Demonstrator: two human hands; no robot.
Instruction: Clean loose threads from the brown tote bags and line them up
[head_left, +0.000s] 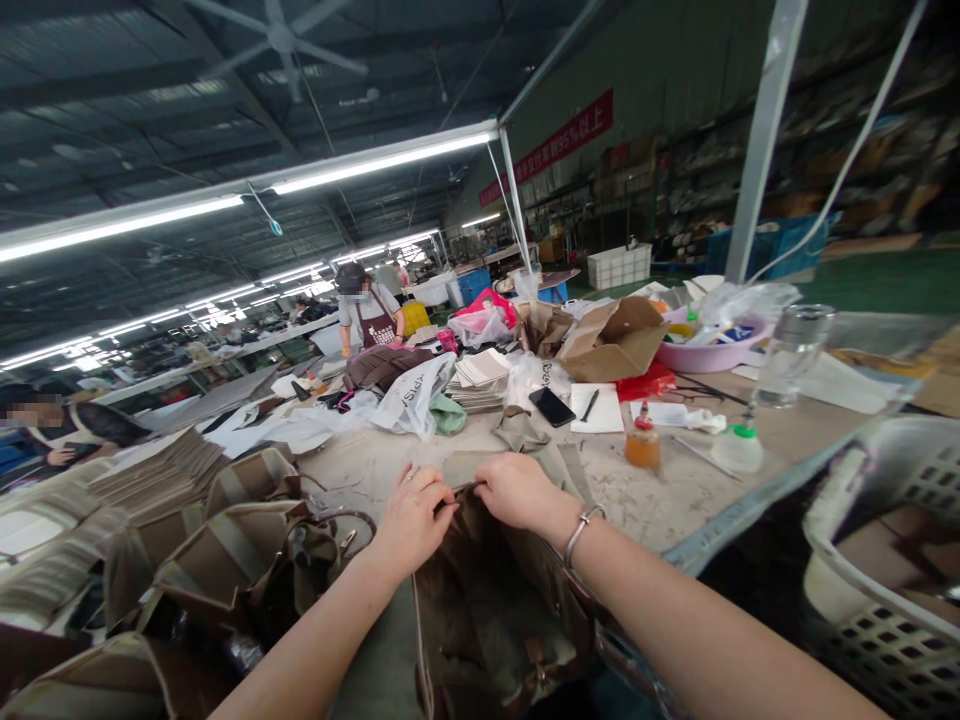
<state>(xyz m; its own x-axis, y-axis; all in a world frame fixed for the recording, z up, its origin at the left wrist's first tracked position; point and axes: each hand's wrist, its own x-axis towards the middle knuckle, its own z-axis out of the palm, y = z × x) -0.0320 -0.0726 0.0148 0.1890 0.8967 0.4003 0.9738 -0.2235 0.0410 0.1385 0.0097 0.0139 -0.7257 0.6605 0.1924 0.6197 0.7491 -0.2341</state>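
Note:
A brown and olive bag (495, 600) stands in front of me with its opening facing up and its dark lining showing. My right hand (517, 490) grips the bag's far rim, fingers curled over the edge; a silver bangle circles the wrist. Close by on the left, my left hand (416, 515) has thumb and fingers pinched together at the same rim, near the corner. What exactly lies between the left fingertips is too small to make out, though they meet at the bag's edge. Olive fabric (540, 450) lies on the table just beyond the hands.
Several similar bags (225, 550) crowd the left. On the table are a black phone (551, 407), an orange glue bottle (642, 445), a green-capped bottle (741, 450), a glass jar (793, 355) and a purple basin (712, 345). A white basket (847, 570) stands right. A co-worker (369, 310) stands across.

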